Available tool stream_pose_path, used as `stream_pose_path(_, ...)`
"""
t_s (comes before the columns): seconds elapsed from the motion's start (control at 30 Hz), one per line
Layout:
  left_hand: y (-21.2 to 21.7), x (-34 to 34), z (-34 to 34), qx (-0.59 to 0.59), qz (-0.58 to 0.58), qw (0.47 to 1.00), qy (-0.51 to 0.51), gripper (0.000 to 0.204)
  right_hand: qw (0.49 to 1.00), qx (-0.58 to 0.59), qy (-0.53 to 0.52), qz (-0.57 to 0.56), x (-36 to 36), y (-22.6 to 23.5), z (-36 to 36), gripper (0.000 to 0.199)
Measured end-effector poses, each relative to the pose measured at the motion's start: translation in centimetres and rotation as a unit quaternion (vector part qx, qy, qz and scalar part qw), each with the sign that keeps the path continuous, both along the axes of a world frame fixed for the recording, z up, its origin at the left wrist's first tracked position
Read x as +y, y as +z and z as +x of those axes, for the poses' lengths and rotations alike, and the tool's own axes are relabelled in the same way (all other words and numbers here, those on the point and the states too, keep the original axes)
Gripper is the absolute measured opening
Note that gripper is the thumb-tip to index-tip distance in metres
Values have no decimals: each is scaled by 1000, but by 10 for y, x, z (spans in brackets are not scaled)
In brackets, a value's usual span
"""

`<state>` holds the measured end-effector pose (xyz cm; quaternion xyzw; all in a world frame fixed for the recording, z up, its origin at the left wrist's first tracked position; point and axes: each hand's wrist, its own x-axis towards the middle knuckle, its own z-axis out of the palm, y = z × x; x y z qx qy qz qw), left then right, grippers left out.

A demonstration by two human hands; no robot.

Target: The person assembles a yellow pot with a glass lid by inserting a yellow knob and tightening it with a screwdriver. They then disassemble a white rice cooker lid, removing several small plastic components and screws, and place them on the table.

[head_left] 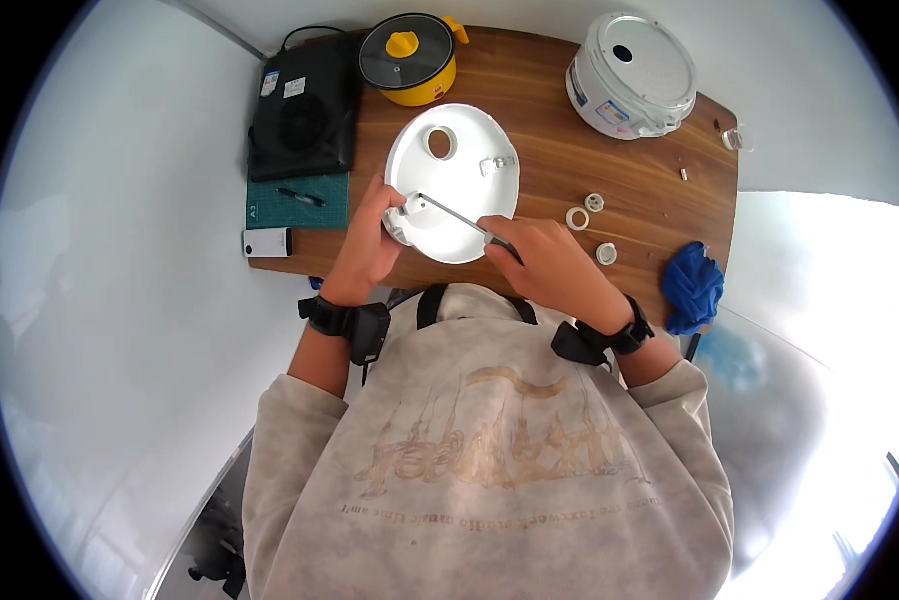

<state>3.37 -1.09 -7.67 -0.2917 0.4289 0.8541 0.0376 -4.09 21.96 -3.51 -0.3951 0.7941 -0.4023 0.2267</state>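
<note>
My left hand (pixel 373 238) grips the left rim of a round white plastic cover (pixel 459 190), tilted with its hollow side facing me. Near the cover's upper part is a round hole with a raised collar, and a small metal fitting (pixel 498 165) sits toward its right side. My right hand (pixel 549 258) is closed round the dark handle of a screwdriver (pixel 453 213). The screwdriver's thin metal shaft runs up and left across the cover. Its tip meets a small raised part near my left thumb; whether a screw is there is too small to tell.
Right of the cover lie a white ring (pixel 577 219) and small round caps (pixel 606 254). A white round appliance (pixel 629 85) stands at the back right, a yellow pot (pixel 416 94) at the back. Left are a black device (pixel 304 115) and green mat (pixel 329 209); right, blue cloth (pixel 693 288).
</note>
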Motion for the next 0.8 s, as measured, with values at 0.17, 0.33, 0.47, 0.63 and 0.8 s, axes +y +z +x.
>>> stream_pose_path(0.17, -61, -11, 3, -53, 63, 996, 45, 46, 995, 14, 28, 96, -21, -35, -5, 21)
stream_pose_path(0.33, -99, -14, 11, -65, 95, 991, 70, 52, 989, -27, 58, 131, -44, -67, -8, 18)
stream_pose_path(0.47, -119, -17, 16, -86, 90, 990, 71, 51, 986, -68, 67, 134, -57, -91, -9, 21)
stream_pose_path(0.63, -129, -20, 21, -111, 94, 986, 88, 52, 982, -89, 71, 150, -65, -110, -11, 22)
stream_pose_path(0.8, -139, -28, 21, -122, 74, 988, 66, 54, 983, -34, 68, 168, -67, -93, -13, 18)
